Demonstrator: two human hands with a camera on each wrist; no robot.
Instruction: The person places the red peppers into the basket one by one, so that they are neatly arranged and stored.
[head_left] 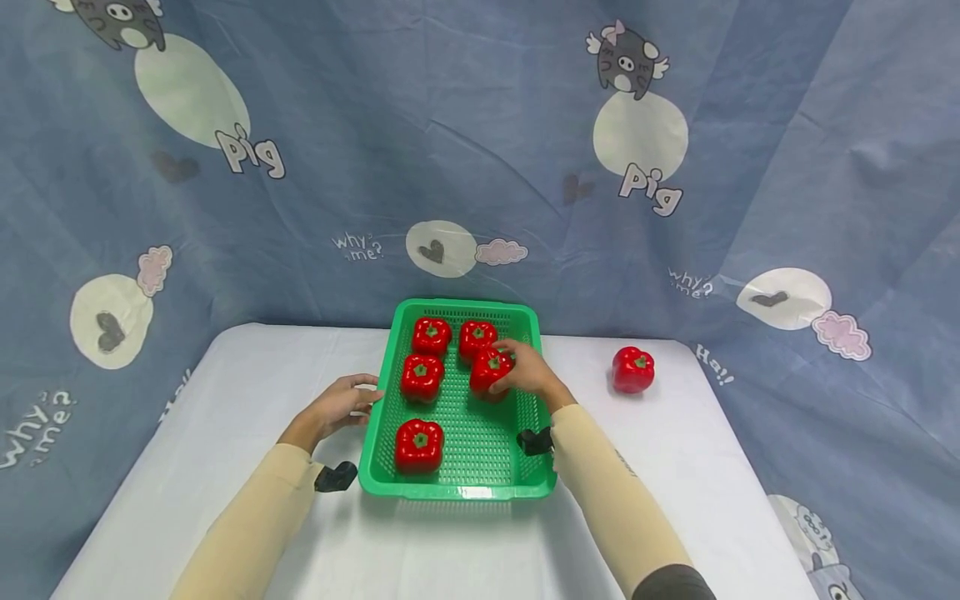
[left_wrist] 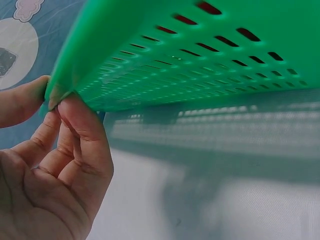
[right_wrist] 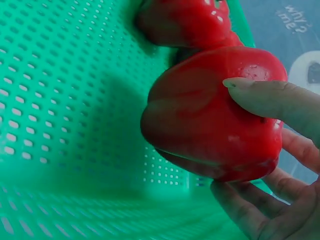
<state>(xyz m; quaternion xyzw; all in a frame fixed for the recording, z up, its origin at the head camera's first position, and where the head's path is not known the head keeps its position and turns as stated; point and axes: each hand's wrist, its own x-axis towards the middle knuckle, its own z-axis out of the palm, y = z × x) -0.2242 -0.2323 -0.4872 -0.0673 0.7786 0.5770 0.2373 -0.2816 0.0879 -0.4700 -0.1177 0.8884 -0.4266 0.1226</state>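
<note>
The green plastic basket (head_left: 476, 450) stands on a white table, with several red bell peppers inside. At its left wall, my left hand (head_left: 337, 408) pinches the rim (left_wrist: 67, 65) between thumb and fingers, as the left wrist view shows. Inside the basket on the right, my right hand (head_left: 528, 372) grips a red bell pepper (right_wrist: 215, 117), its thumb over one side and its fingers around the other. Just behind that one sits another bell pepper (head_left: 476, 336). Two bell peppers, a rear one (head_left: 431, 334) and a middle one (head_left: 422, 377), line the left side; one more (head_left: 418, 447) sits front left.
A lone red bell pepper (head_left: 633, 370) rests on the white table (head_left: 622, 458) to the right of the basket. Behind the table hangs a blue cloth (head_left: 480, 150) printed with pigs and words.
</note>
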